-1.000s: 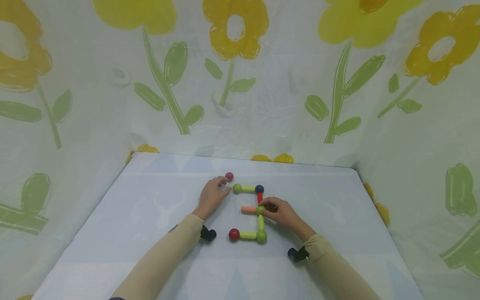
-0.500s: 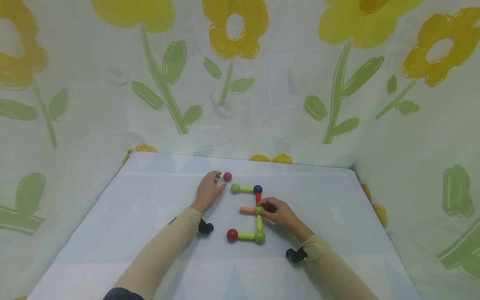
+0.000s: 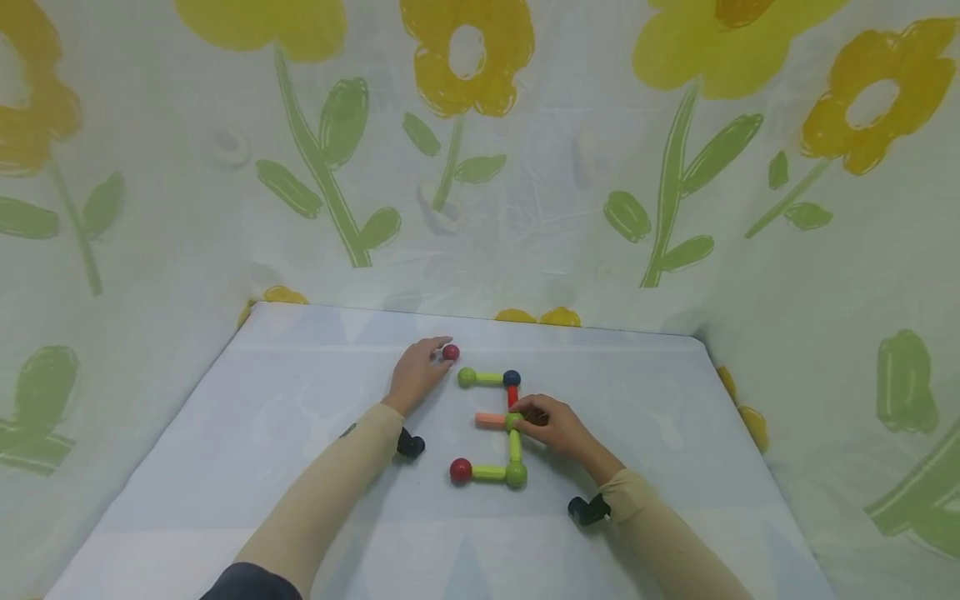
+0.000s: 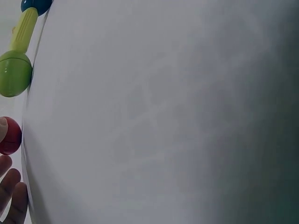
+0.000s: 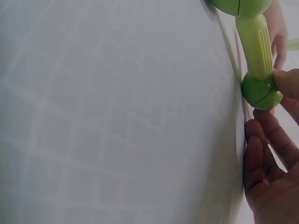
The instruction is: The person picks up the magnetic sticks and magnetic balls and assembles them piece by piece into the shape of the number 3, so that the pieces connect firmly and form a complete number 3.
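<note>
At the far side of the table, my left hand [image 3: 417, 375] has its thumb and finger around a loose red ball [image 3: 451, 352]; the left wrist view shows the thumb against the red ball [image 4: 10, 136]. My right hand [image 3: 561, 427] pinches the middle green ball [image 5: 262, 92] of a stick-and-ball figure lying flat. From that ball an orange stick [image 3: 491, 421] points left, its outer end bare. A red stick [image 3: 513, 396] leads up to a blue ball [image 3: 512, 378], and a yellow-green stick [image 3: 515, 447] runs down to another green ball [image 3: 516, 475].
The figure's upper arm ends in a green ball [image 3: 467, 377], close to the left hand. Its lower arm ends in a larger red ball [image 3: 461, 471]. Flower-printed cloth [image 3: 540, 208] rises behind the white table [image 3: 247, 467]. Black camera mounts [image 3: 588, 510] sit at both wrists.
My left hand first draws back from beside the upper green ball, then closes its thumb and finger around the loose red ball. The right hand stays on the middle green ball.
</note>
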Demonstrator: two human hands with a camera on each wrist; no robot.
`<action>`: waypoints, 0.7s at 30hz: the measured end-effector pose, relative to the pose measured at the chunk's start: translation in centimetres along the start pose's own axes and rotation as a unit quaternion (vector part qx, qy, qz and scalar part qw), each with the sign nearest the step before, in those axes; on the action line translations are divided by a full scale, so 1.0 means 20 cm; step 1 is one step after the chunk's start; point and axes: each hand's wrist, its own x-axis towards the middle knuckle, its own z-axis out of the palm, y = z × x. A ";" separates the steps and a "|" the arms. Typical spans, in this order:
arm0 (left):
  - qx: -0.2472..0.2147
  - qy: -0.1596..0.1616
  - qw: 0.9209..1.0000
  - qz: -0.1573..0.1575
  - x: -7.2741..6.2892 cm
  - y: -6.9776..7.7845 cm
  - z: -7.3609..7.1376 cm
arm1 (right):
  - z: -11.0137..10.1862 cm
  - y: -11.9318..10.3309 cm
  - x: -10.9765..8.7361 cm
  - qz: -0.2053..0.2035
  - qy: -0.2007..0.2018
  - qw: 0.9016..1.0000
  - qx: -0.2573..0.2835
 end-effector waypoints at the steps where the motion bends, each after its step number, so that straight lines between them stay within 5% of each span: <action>1: 0.004 0.001 1.000 0.004 0.00 0.00 0.00 | 0.00 0.00 0.00 0.002 0.000 1.000 0.001; 21: -0.010 0.016 1.000 0.017 -0.01 0.02 -0.02 | -0.01 0.00 0.00 0.002 -0.001 1.000 -0.005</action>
